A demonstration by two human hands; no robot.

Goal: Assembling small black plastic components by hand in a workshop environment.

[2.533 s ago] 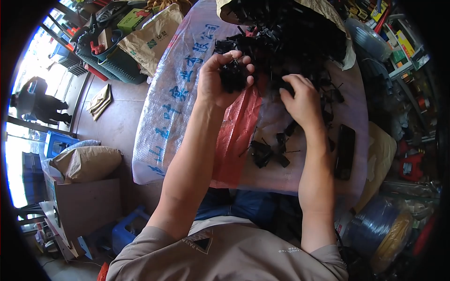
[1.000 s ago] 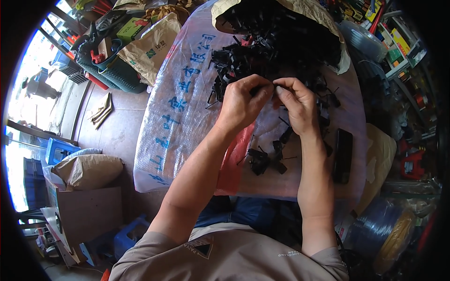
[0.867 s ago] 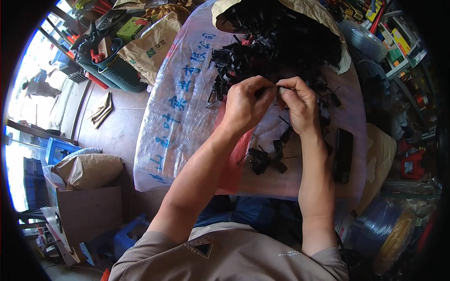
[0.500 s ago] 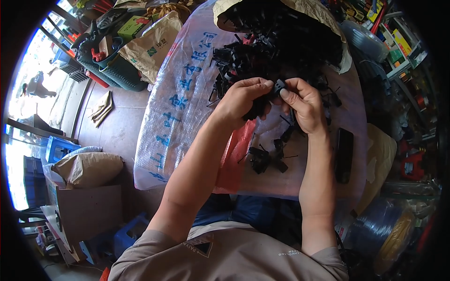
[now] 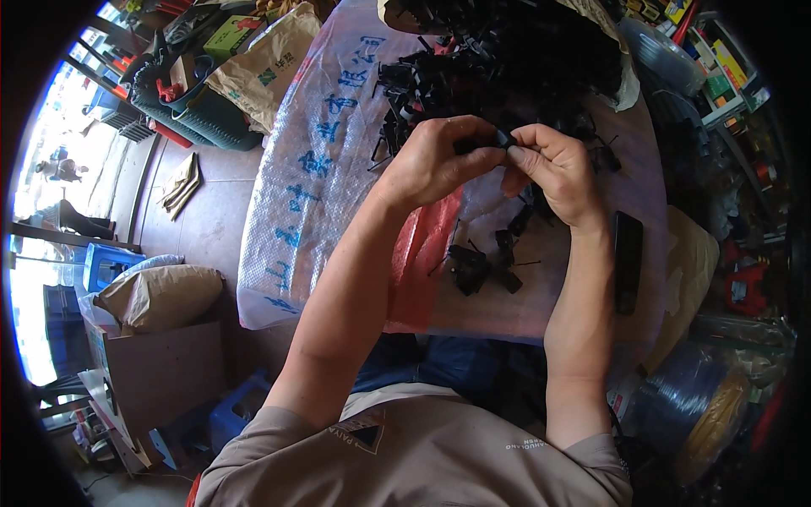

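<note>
Over the table, my left hand [image 5: 443,159] and my right hand [image 5: 556,171] meet with fingertips pinched on one small black plastic part [image 5: 503,138]. Most of that part is hidden by the fingers, so its exact kind cannot be told. Just beyond the hands lies a heap of similar black plastic parts [image 5: 473,80], some with thin stems sticking out. A few loose black pieces [image 5: 478,270] lie nearer to me, between my forearms. At the far side, an opened paper sack [image 5: 627,89] surrounds dark parts.
White woven sheeting [image 5: 279,228] with blue writing and a red stripe covers the table. Right of my right forearm lies a flat black oblong object [image 5: 628,262]. A full sack [image 5: 165,300] sits at left, a green basket [image 5: 207,118] at far left, and coiled clear tubing [image 5: 663,55] at far right.
Both hands have moved slightly away from me and turned, still pinching the small black part. The part now shows less of its face. The whole view has shifted a little.
</note>
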